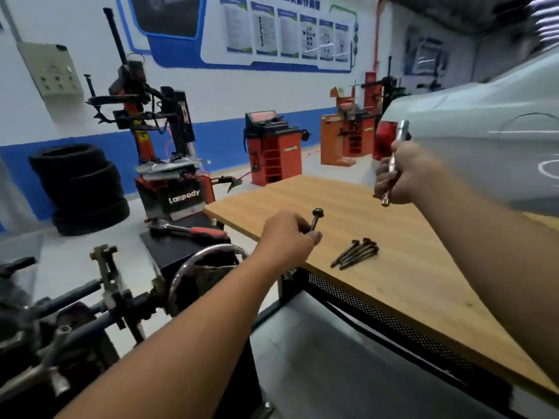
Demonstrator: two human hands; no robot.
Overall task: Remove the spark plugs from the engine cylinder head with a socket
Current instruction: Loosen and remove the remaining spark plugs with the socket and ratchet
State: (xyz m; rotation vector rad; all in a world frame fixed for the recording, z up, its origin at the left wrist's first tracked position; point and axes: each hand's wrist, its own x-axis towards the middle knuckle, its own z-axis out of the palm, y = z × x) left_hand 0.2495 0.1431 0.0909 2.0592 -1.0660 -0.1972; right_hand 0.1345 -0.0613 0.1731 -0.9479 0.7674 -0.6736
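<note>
Over wooden desk (408,282) | left hand (287,234) grip pinches bolt (316,219) | right hand (402,173) grip closed on socket (394,160) | bolts (357,252) on desk | ratchet (187,229), tyres (81,189) far left

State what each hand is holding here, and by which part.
The left hand pinches a long dark flanged bolt by its lower shank, head up. The right hand grips a long silver metal socket extension around its middle.

Most of the wooden tabletop (408,282) lies bare around my hands; only the cluster of dark long bolts (357,252) at frame centre blocks my way.
</note>
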